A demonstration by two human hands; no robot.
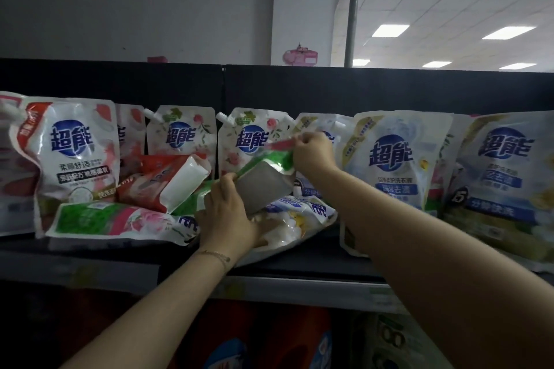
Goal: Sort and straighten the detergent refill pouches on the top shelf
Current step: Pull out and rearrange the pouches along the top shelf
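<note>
Detergent refill pouches crowd the black top shelf (299, 266). A green-edged pouch (263, 181) is lifted, its grey base facing me; my left hand (227, 213) grips its lower left side and my right hand (313, 153) pinches its upper right corner. Beneath it lie a white-and-yellow pouch (299, 216) and a green-and-pink pouch (120, 220), both flat. A red pouch (168, 183) lies tipped over behind them. Upright pouches stand along the back: a red-trimmed one (75, 159), two floral ones (180, 135), and blue-and-yellow ones (395, 165) on the right.
The shelf's black back panel (359, 90) rises behind the pouches. A price rail (299, 290) runs along the shelf's front edge. Dim detergent bottles (269, 341) stand on the shelf below. A grey pole (353, 9) and ceiling lights show above.
</note>
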